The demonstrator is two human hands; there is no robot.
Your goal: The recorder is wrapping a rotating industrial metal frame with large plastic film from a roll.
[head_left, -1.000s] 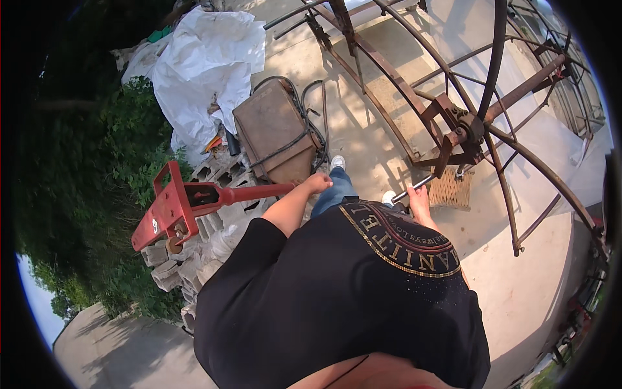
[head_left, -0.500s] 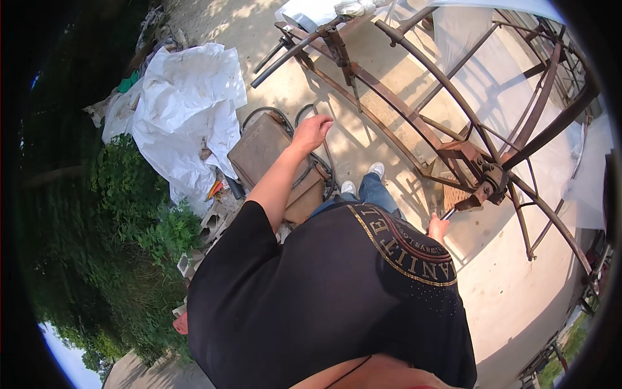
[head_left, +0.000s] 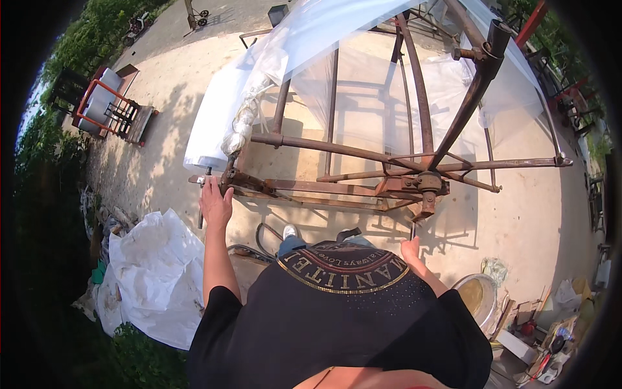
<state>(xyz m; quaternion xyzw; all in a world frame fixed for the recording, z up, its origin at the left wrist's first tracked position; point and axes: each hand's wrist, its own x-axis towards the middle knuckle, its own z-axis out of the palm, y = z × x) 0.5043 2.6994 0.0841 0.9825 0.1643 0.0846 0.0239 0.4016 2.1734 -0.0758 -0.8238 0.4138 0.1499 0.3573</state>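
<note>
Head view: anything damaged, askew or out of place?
The metal frame looks rusted, its bars brown and discoloured. At lower left, a white sheet lies crumpled in a heap, looking dropped rather than folded.

Concrete yd (head_left: 525, 240), sunlit w/ dappled shadows (head_left: 170, 117); greenery (head_left: 91, 42) on L.

1 rusty frame (head_left: 402, 187), 1 crumpled white sheet (head_left: 152, 269), 1 white shoe (head_left: 290, 231), 1 basin (head_left: 490, 303)

Left hand (head_left: 216, 200) goes from hanging in midair to right at the end of the white film roll (head_left: 217, 123), left of center. Whole view's swung too: crumpled white tarp (head_left: 152, 272) drops to the lower left, round tub (head_left: 491, 301) pops into the lower right.
</note>
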